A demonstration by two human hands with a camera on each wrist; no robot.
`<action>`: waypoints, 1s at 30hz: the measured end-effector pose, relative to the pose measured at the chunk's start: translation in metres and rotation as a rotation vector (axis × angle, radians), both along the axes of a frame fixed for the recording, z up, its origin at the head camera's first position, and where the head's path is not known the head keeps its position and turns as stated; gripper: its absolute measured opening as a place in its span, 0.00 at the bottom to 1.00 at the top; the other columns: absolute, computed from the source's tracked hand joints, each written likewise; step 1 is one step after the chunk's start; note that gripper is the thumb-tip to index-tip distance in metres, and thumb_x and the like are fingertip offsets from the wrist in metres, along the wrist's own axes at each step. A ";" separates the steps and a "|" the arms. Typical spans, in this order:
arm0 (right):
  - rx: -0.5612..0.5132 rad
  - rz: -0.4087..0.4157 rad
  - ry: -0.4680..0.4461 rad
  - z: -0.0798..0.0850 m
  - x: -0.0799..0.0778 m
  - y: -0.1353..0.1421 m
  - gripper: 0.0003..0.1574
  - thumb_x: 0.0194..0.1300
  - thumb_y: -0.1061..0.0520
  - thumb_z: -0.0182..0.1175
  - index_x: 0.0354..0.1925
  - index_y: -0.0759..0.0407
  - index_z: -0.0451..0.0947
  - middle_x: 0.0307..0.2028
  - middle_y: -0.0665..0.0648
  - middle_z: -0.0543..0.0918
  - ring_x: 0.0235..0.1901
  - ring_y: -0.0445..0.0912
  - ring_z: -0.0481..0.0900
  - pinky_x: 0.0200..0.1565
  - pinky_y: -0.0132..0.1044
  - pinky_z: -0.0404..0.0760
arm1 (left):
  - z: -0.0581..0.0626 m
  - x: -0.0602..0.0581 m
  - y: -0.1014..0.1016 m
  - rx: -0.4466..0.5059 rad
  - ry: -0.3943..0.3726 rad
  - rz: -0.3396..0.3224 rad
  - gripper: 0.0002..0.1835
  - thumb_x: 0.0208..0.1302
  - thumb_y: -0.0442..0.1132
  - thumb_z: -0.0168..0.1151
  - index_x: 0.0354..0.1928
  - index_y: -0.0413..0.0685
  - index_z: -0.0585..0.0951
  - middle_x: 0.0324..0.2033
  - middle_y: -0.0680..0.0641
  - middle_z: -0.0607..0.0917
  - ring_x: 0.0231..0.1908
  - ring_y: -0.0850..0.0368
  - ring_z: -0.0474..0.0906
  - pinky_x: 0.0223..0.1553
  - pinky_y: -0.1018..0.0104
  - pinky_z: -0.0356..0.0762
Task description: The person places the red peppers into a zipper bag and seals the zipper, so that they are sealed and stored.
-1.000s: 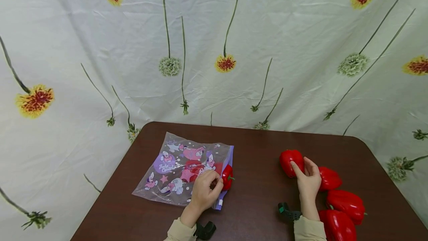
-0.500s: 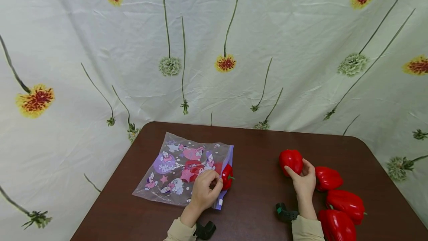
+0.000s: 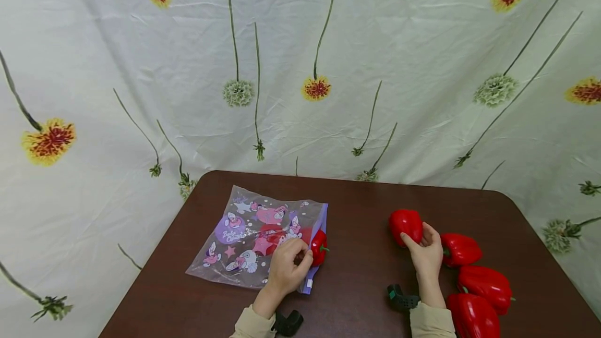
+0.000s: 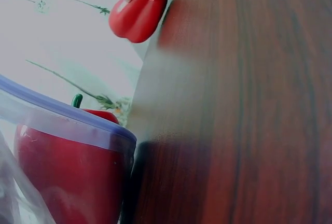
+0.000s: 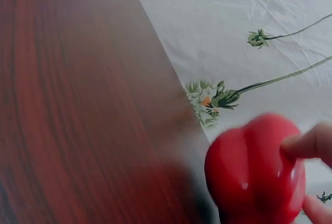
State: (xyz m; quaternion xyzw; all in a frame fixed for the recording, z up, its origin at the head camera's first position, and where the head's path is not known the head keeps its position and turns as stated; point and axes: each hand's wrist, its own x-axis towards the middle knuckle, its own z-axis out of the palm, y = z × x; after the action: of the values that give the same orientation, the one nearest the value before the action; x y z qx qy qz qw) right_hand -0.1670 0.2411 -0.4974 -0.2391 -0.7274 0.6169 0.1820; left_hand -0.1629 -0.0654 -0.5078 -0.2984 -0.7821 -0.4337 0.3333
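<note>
Right grip [image 3: 428, 257] round one red pepper [image 3: 406, 226], three loose peppers [image 3: 485, 287] nearby, left grip [image 3: 287, 269] round one bag's edge [image 3: 324, 216].

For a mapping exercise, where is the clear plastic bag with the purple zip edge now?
In the head view, the bag lies left of centre on the dark brown table, with the left hand and a glossy red bell pepper at its right-side opening.
</note>
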 end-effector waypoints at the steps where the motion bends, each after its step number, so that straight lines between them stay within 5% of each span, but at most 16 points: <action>1: -0.005 0.017 -0.005 0.001 0.000 0.000 0.42 0.57 0.59 0.65 0.66 0.64 0.59 0.62 0.69 0.65 0.56 0.58 0.64 0.51 0.37 0.68 | 0.000 0.000 0.000 0.002 0.002 0.000 0.07 0.51 0.34 0.58 0.22 0.53 0.73 0.17 0.57 0.71 0.20 0.67 0.65 0.24 0.81 0.63; 6: -0.041 0.172 -0.033 0.003 0.000 -0.001 0.42 0.58 0.57 0.64 0.67 0.61 0.58 0.64 0.66 0.64 0.58 0.55 0.63 0.41 0.21 0.66 | 0.000 0.000 0.000 0.005 -0.006 0.004 0.07 0.52 0.33 0.59 0.22 0.53 0.72 0.17 0.57 0.71 0.20 0.67 0.65 0.23 0.80 0.63; 12: -0.058 0.331 -0.049 0.006 -0.002 -0.005 0.40 0.60 0.58 0.62 0.67 0.60 0.58 0.64 0.65 0.64 0.60 0.54 0.63 0.53 0.35 0.64 | 0.000 0.000 -0.001 0.002 -0.033 0.015 0.07 0.52 0.34 0.58 0.22 0.53 0.72 0.18 0.59 0.71 0.20 0.67 0.65 0.23 0.79 0.64; 20: -0.065 0.428 -0.054 0.005 -0.004 -0.009 0.38 0.59 0.58 0.63 0.65 0.58 0.61 0.64 0.63 0.65 0.60 0.53 0.64 0.44 0.23 0.69 | 0.002 -0.001 -0.001 0.021 0.000 0.005 0.08 0.52 0.33 0.58 0.21 0.53 0.72 0.17 0.57 0.70 0.20 0.66 0.64 0.23 0.80 0.63; 30: -0.062 0.563 -0.010 0.003 -0.002 -0.015 0.38 0.58 0.61 0.62 0.65 0.60 0.62 0.62 0.64 0.68 0.58 0.53 0.66 0.49 0.31 0.71 | 0.002 -0.002 -0.001 0.032 0.017 0.002 0.07 0.51 0.32 0.58 0.21 0.52 0.72 0.17 0.56 0.71 0.20 0.66 0.65 0.24 0.80 0.63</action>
State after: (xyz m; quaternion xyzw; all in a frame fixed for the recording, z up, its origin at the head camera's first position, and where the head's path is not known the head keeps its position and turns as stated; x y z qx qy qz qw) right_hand -0.1685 0.2257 -0.4942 -0.0360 -0.7469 0.6639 -0.0076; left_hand -0.1645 -0.0661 -0.5057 -0.2957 -0.7726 -0.4433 0.3452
